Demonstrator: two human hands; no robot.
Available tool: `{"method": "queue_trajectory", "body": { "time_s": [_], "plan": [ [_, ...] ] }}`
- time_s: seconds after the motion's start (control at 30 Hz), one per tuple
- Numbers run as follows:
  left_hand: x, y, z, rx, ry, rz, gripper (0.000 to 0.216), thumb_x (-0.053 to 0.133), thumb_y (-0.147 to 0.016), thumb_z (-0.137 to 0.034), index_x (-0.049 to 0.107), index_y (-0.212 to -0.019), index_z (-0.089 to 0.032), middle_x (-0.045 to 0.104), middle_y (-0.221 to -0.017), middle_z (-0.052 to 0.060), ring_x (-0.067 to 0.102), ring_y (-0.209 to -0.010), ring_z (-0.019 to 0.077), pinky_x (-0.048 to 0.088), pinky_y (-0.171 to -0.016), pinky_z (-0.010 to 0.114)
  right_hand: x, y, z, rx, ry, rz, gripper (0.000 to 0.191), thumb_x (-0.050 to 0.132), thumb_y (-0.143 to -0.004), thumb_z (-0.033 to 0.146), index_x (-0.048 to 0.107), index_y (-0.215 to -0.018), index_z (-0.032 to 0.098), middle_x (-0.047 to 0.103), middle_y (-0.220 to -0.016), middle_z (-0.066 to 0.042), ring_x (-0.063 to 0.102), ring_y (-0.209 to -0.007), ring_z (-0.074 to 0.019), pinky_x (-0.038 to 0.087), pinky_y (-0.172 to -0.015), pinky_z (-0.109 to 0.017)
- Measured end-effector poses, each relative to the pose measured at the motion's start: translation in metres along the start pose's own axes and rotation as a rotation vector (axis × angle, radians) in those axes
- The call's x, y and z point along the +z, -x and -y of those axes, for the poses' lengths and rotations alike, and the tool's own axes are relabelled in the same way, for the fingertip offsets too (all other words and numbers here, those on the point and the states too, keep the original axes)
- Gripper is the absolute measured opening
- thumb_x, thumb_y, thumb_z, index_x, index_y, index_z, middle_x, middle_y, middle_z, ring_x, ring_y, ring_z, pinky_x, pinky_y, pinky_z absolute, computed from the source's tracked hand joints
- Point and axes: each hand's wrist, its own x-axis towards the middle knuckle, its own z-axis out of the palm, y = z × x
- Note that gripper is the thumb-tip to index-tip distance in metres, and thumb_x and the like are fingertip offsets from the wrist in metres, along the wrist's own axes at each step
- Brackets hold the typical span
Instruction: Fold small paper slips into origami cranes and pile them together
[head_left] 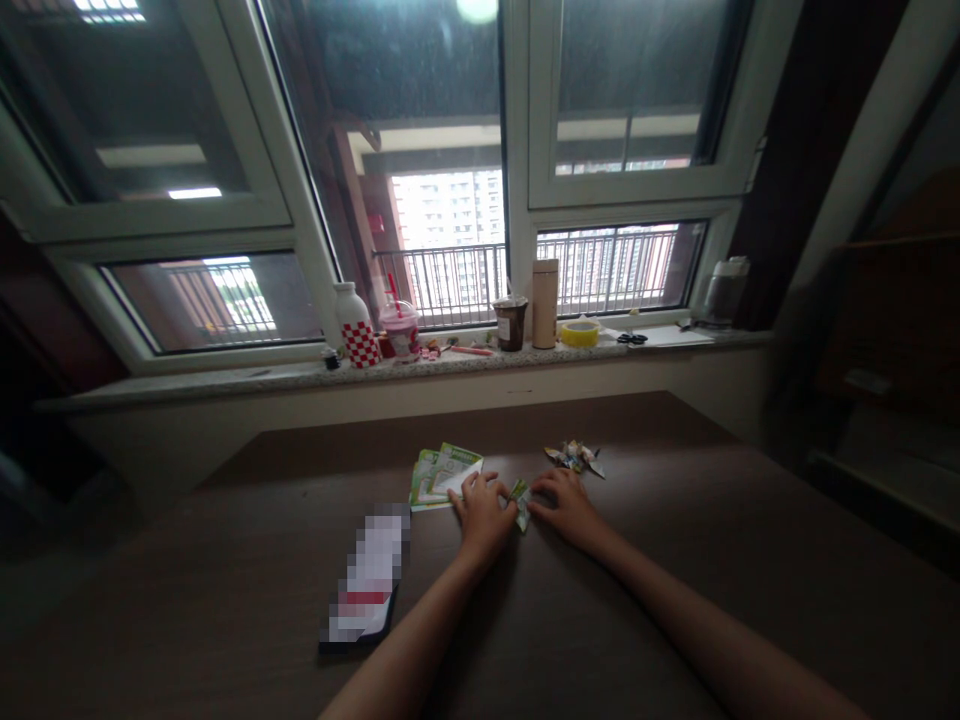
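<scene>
Between my hands is a small folded piece of green and white paper (522,507), its lower end pointing toward me. My left hand (484,512) holds it from the left with thumb and forefinger, while its other fingers rest by the sheets. From the other side, my right hand (568,507) has curled fingers and thumb at the paper's right edge. Left of it lie several green and white printed paper sheets (433,476), overlapping, partly behind my left hand. Just beyond my right hand sits a small heap of folded paper pieces (576,457).
A phone (367,580), its screen blurred out, lies left on the brown table (247,540). Along the windowsill (450,366) stand a checkered bottle (358,325), a pink drink cup (401,330), a dark drink cup (511,322), a tan flask (545,303), yellow tape (580,332) and scissors (632,339).
</scene>
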Motion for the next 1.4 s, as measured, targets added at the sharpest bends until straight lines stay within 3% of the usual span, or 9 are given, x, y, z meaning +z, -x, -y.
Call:
{"method": "queue_trajectory", "body": {
  "time_s": [0.43, 0.73, 1.4],
  "plan": [
    [-0.001, 0.001, 0.000, 0.009, 0.014, -0.006, 0.009, 0.063, -0.080, -0.030, 0.068, -0.083, -0.024, 0.056, -0.137, 0.003, 0.031, -0.140, 0.0301, 0.008, -0.115, 0.065, 0.003, 0.000, 0.005, 0.007, 0.034, -0.003, 0.016, 0.069, -0.079, 0.031, 0.070, -0.092, 0.022, 0.063, -0.105, -0.006, 0.048, -0.110, -0.0252, 0.036, -0.099, -0.040],
    [-0.005, 0.004, 0.004, 0.041, -0.022, 0.110, 0.039, 0.068, -0.072, -0.050, 0.067, -0.106, -0.030, 0.046, -0.146, 0.004, 0.019, -0.145, 0.0340, 0.002, -0.114, 0.068, 0.002, -0.003, 0.002, 0.065, -0.017, -0.010, 0.013, 0.070, -0.077, 0.027, 0.068, -0.088, 0.021, 0.064, -0.102, -0.006, 0.049, -0.109, -0.0255, 0.037, -0.098, -0.038],
    [-0.005, 0.003, 0.003, 0.031, 0.000, 0.115, 0.041, 0.071, -0.069, -0.049, 0.068, -0.105, -0.030, 0.048, -0.144, 0.005, 0.020, -0.145, 0.0334, 0.000, -0.114, 0.068, 0.005, -0.008, -0.010, 0.085, -0.133, -0.051, 0.008, 0.071, -0.076, 0.027, 0.075, -0.082, 0.023, 0.068, -0.096, -0.006, 0.053, -0.105, -0.0250, 0.037, -0.097, -0.037]
  ]
}}
